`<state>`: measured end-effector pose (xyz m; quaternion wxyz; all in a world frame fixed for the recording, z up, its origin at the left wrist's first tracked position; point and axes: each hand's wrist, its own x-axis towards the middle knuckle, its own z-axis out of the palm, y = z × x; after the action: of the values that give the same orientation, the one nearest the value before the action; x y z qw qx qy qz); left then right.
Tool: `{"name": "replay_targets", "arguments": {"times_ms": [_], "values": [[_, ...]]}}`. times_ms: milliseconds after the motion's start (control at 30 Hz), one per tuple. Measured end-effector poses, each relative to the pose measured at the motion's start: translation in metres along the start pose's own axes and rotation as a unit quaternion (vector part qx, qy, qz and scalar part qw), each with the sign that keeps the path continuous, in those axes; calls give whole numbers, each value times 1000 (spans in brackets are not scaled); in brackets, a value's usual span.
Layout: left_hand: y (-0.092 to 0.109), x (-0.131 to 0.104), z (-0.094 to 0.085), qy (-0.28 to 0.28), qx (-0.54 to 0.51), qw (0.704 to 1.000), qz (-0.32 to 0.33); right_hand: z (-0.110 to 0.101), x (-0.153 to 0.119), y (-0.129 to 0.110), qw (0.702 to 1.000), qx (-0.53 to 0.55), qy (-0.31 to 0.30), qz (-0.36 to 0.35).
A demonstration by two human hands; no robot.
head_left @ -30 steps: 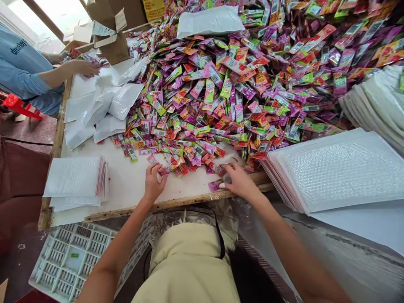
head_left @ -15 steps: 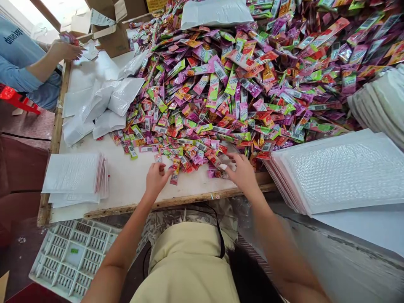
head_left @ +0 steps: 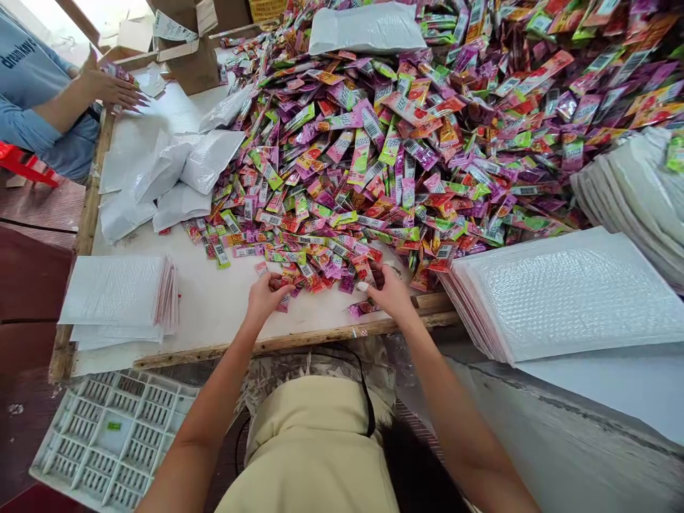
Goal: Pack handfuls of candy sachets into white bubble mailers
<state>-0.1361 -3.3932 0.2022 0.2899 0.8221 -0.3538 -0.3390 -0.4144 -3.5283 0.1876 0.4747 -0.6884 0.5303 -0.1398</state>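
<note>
Packets [head_left: 347, 178] heap across the table [head_left: 214, 292], thinning toward the near rim [head_left: 320, 339]. Left hand [head_left: 263, 293]: fingers narrow at a packet [head_left: 283, 304]; I cannot confirm grip. Right hand [head_left: 391, 291]: thumb and fingers parted, hold unclear; a careless sweep could push the loose packet [head_left: 362, 308] overboard. Room: bare surface leftward, rim close in front, mailers [head_left: 556, 292] crowding right.

Reddish floor [head_left: 50, 203], white table [head_left: 214, 303] (wood-edged)
</note>
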Motion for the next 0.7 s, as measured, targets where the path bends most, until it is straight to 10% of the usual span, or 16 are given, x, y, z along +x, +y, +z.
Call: {"name": "replay_targets", "arguments": {"times_ms": [167, 333, 467, 700], "values": [[6, 0, 11, 39, 67, 996, 51, 15, 5, -4, 995, -66, 71, 6], [6, -19, -10, 126, -136, 980, 72, -4, -7, 8, 971, 206, 121, 20], [15, -14, -29, 137, -240, 961, 8, -11, -15, -14, 973, 171, 155, -6], [48, 43, -4, 60, 164, 975, 137, 38, 20, -92, 990, -84, 73, -81]]}}
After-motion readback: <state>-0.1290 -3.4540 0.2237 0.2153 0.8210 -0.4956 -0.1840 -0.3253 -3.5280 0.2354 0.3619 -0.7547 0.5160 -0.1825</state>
